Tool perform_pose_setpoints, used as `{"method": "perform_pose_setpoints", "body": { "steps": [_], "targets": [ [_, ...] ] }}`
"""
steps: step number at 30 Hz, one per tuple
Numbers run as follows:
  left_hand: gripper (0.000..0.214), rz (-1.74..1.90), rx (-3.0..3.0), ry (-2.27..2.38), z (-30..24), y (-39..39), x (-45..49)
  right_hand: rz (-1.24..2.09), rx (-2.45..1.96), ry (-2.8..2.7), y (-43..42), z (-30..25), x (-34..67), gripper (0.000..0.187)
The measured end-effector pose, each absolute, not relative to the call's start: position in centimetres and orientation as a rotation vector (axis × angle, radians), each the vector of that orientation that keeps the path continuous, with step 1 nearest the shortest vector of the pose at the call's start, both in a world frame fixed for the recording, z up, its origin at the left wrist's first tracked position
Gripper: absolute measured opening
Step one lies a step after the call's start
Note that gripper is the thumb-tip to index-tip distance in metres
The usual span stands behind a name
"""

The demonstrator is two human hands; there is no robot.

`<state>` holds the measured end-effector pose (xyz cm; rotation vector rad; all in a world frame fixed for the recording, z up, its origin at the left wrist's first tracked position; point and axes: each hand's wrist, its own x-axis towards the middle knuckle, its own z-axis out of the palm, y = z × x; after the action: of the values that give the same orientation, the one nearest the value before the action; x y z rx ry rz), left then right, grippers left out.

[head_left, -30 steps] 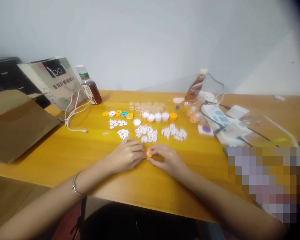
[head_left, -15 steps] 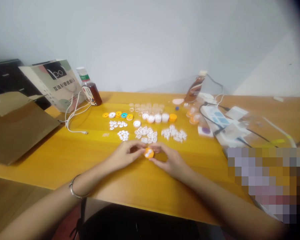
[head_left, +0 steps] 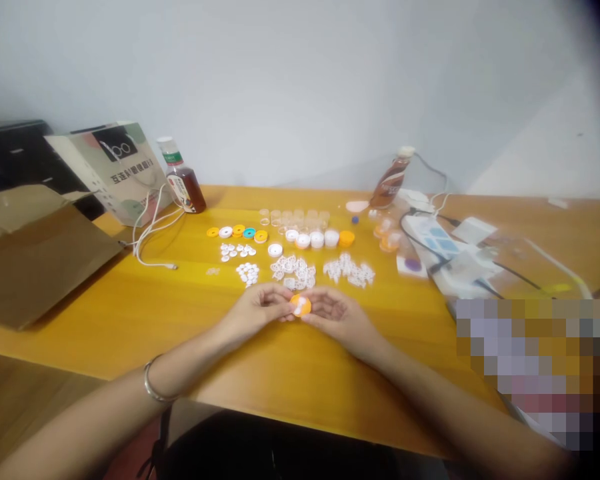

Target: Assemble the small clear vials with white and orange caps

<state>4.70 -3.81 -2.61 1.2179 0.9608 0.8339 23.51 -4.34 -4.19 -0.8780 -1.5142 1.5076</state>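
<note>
My left hand [head_left: 257,311] and my right hand [head_left: 337,317] meet over the yellow table [head_left: 130,313] and pinch a small orange cap [head_left: 301,305] with a white piece in it between their fingertips. The cap is tilted up toward me. Just beyond my hands lie heaps of small white plastic pieces [head_left: 294,270], with a second heap [head_left: 349,269] to the right. Farther back stand a row of orange, white and blue rings [head_left: 237,231], white and orange caps [head_left: 320,237] and small clear cups [head_left: 294,217].
A brown tea bottle [head_left: 183,180] and a paper bag [head_left: 115,167] with a white cable [head_left: 150,233] stand at back left. A cardboard box [head_left: 35,253] sits far left. A second bottle [head_left: 393,178], a power strip [head_left: 433,237] and cables are at right.
Both hands have turned the orange cap up from the table so its open side with the white piece shows. The view has shifted slightly downward.
</note>
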Motion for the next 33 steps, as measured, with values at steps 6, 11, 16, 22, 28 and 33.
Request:
{"method": "perform_pose_setpoints", "body": {
  "steps": [6,11,16,22,28,33],
  "targets": [
    [0.022,0.891,1.234,0.965,-3.4,-3.8,5.0,1.517,-0.906,-1.464,-4.6,-4.0,23.3,0.031],
    [0.019,0.991,1.668,1.049,-3.4,-4.0,4.9,1.367,-0.928,-1.499,-4.7,-4.4,23.2,0.027],
    [0.011,1.031,2.153,1.07,-2.6,-4.5,4.8,1.298,-0.919,-1.517,-4.7,-4.6,23.2,0.022],
    [0.015,0.983,2.234,1.097,-2.3,-4.6,5.1,1.206,-0.933,-1.545,-5.0,-4.6,23.2,0.017],
    [0.016,0.961,2.309,1.22,-2.5,-4.7,5.3,1.008,-0.927,-1.642,-5.3,-4.9,23.2,0.018],
    [0.018,0.896,2.34,1.323,-2.4,-4.6,5.7,0.94,-0.969,-1.68,-5.4,-5.0,23.3,0.018]
  ]
}}
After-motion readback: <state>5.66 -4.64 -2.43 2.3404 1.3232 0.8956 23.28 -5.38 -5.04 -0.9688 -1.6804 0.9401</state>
